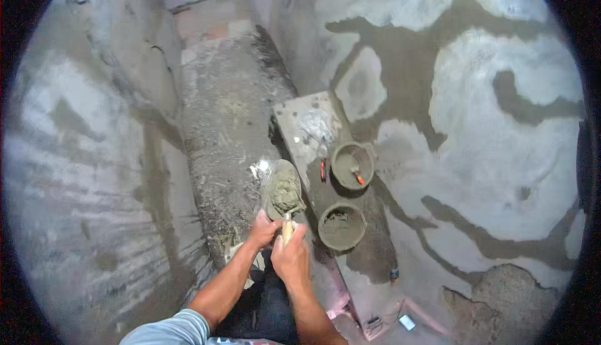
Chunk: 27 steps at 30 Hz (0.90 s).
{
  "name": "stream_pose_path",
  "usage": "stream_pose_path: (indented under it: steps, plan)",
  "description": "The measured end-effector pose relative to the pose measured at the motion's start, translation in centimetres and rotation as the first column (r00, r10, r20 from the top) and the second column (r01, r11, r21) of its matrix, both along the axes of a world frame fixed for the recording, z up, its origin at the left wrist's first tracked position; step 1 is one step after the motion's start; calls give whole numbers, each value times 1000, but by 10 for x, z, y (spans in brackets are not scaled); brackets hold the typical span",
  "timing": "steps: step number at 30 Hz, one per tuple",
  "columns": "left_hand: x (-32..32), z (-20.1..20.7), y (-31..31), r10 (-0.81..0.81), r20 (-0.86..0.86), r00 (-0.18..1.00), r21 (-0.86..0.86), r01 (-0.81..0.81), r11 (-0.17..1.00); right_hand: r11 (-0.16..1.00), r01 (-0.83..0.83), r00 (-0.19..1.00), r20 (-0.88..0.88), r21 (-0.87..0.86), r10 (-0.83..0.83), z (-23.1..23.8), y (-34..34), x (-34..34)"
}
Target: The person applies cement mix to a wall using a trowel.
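Note:
My left hand (263,230) grips the near edge of a shallow, rounded grey mortar pan (268,190). A mound of wet grey mortar (285,187) lies in the pan. My right hand (290,258) is wrapped round the pale wooden handle of a trowel (287,231). The trowel's metal neck reaches over the near right part of the pan, touching or close to the mortar; its blade is mostly hidden. Both hands are close together in front of me, thumbs near each other.
To the right, two round buckets stand on a ledge (294,108). The far bucket (334,167) holds mortar and an orange-handled tool (359,180); the near bucket (322,230) has mortar inside. Beside them lies a red-handled tool (323,169). Patchy plastered walls (488,182) rise on both sides.

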<state>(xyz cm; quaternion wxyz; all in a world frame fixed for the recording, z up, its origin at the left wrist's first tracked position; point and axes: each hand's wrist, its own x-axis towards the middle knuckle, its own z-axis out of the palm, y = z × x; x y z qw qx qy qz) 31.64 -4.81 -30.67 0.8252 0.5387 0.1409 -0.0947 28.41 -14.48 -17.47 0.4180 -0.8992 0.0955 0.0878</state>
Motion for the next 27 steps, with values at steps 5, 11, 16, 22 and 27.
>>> stream_pose_path:
  steps: [5,11,16,22,27]
  plan:
    - [-38,80,81,169,76,983,-280,-142,950,965,-226,973,85,130,216,105,59,-10]
    - [-102,189,166,265,132,955,-290,-218,932,576,-370,898,121,729,423,155,85,-37]
    - [-157,256,210,404,249,880,-245,-346,906,253,-137,729,-75,958,680,222,104,-27]
    - [-193,323,163,591,258,764,-224,-547,806,-15,-483,588,336,876,736,244,92,11]
    - [-216,344,157,693,190,695,-416,-582,698,22,-706,483,458,708,746,274,108,15]
